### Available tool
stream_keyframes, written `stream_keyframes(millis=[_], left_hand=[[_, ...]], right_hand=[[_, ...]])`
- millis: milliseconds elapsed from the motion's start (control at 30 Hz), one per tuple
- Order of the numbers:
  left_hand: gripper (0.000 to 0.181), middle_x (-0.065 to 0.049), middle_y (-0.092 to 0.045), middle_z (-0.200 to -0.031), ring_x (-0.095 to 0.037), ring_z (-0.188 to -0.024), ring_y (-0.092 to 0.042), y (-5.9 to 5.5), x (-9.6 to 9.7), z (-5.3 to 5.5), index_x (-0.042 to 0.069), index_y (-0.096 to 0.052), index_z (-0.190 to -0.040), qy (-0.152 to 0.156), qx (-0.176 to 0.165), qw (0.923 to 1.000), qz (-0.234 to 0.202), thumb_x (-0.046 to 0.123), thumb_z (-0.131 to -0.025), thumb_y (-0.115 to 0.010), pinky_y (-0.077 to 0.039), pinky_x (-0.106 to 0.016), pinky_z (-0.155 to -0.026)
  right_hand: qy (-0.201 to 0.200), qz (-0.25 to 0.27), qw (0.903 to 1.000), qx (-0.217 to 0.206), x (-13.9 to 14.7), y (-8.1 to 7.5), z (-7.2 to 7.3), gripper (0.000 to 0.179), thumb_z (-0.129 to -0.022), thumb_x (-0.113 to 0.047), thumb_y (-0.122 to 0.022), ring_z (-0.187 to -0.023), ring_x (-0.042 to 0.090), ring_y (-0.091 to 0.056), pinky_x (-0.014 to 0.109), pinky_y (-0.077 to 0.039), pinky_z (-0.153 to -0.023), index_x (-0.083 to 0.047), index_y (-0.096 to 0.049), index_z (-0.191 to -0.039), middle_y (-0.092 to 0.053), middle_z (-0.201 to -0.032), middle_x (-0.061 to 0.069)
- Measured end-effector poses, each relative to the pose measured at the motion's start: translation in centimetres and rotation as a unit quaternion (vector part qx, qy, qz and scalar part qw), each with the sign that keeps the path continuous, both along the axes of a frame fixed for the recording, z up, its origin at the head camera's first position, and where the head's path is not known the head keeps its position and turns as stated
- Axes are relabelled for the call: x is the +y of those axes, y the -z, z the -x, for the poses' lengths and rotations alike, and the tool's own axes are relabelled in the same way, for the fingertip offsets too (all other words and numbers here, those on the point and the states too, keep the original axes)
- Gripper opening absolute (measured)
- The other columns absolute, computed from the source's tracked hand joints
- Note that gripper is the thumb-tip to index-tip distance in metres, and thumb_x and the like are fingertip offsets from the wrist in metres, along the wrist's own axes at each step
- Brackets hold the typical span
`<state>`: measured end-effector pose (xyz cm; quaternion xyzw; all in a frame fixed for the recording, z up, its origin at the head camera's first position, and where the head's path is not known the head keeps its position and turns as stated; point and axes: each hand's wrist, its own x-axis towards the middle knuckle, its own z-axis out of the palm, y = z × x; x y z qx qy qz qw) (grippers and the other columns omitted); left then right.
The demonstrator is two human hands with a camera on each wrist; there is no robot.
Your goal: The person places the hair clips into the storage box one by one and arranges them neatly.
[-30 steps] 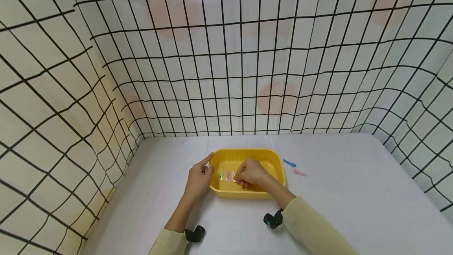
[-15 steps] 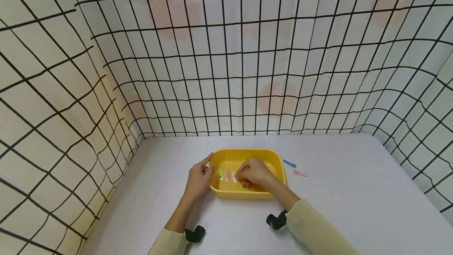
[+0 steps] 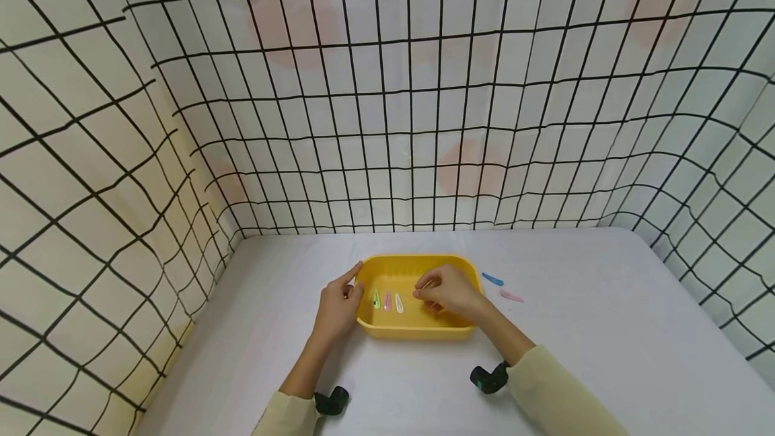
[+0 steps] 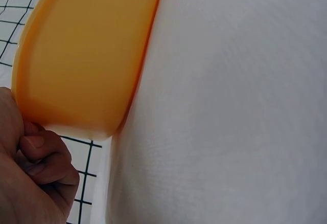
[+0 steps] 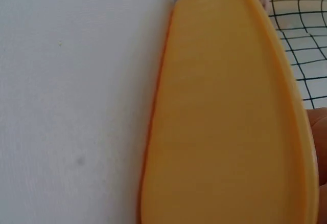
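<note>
My left hand (image 3: 336, 308) grips the left rim of a yellow plastic tray (image 3: 418, 332), its index finger stretched along the edge. In the left wrist view, the left hand's (image 4: 38, 168) other fingers are curled at the tray's corner. Side by side on the tray floor lie a green hair clip (image 3: 377, 299), a pink-purple hair clip (image 3: 388, 301) and a white hair clip (image 3: 399, 303). Over the tray, just right of the white clip, my right hand (image 3: 451, 293) hovers with loosely bent fingers and nothing visible between them. The tray wall mostly hides it in the right wrist view.
On the white table (image 3: 581, 348), right of the tray, lie a blue hair clip (image 3: 493, 279) and a pink hair clip (image 3: 511, 296). Black grid-patterned white cloth (image 3: 412, 106) encloses the back and sides.
My right hand has let go of the white clip and moved a little right, away from it. The white clip stays lying in the tray. My left hand keeps its place on the rim.
</note>
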<state>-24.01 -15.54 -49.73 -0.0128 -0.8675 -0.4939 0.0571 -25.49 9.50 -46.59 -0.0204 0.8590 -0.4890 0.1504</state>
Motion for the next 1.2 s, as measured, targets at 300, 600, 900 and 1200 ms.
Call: stream_keyframes(millis=[300,600,900,1200], left_hand=[[0.048,0.003,-0.042,-0.06,-0.011,-0.051,-0.037,-0.1,-0.1,0.2,0.024,-0.058,-0.148,-0.005,0.002,1.0,0.008,0.018,-0.101,-0.06,-0.034,-0.021,-0.046],[0.048,0.002,-0.043,-0.059,-0.012,-0.05,-0.038,0.1,0.0,0.0,0.024,-0.057,-0.149,-0.004,0.002,1.0,0.006,0.018,-0.101,-0.06,-0.035,-0.021,-0.046],[0.048,0.002,-0.043,-0.06,-0.011,-0.05,-0.038,0.2,-0.1,0.1,0.024,-0.057,-0.149,-0.003,0.002,1.0,0.004,0.019,-0.101,-0.059,-0.035,-0.021,-0.046],[0.048,0.002,-0.042,-0.058,-0.012,-0.049,-0.037,0.1,-0.1,0.0,0.023,-0.056,-0.149,0.002,0.001,1.0,0.001,0.018,-0.102,-0.059,-0.035,-0.021,-0.046]], right_hand=[[-0.016,0.029,0.9985,0.044,2.8,-1.4,-0.2,0.022,-0.091,-0.022,-0.078,-0.078,0.026,-0.071,0.036,-0.063,-0.072,-0.007,-0.075,-0.106,-0.075,-0.096,0.015],[-0.003,0.045,0.9977,0.051,6.0,-2.4,-0.5,0.042,-0.092,-0.027,-0.078,-0.088,0.031,-0.073,0.037,-0.063,-0.074,0.001,-0.069,-0.122,-0.074,-0.109,0.02],[0.003,0.049,0.9976,0.049,8.9,-3.0,-0.9,0.049,-0.093,-0.029,-0.077,-0.087,0.029,-0.071,0.033,-0.063,-0.073,0.001,-0.065,-0.13,-0.071,-0.114,0.023],[0.035,0.026,0.9984,0.036,12.3,-2.3,-0.9,0.046,-0.096,-0.033,-0.073,-0.089,0.026,-0.07,0.032,-0.062,-0.076,-0.002,-0.065,-0.129,-0.069,-0.115,0.023]])
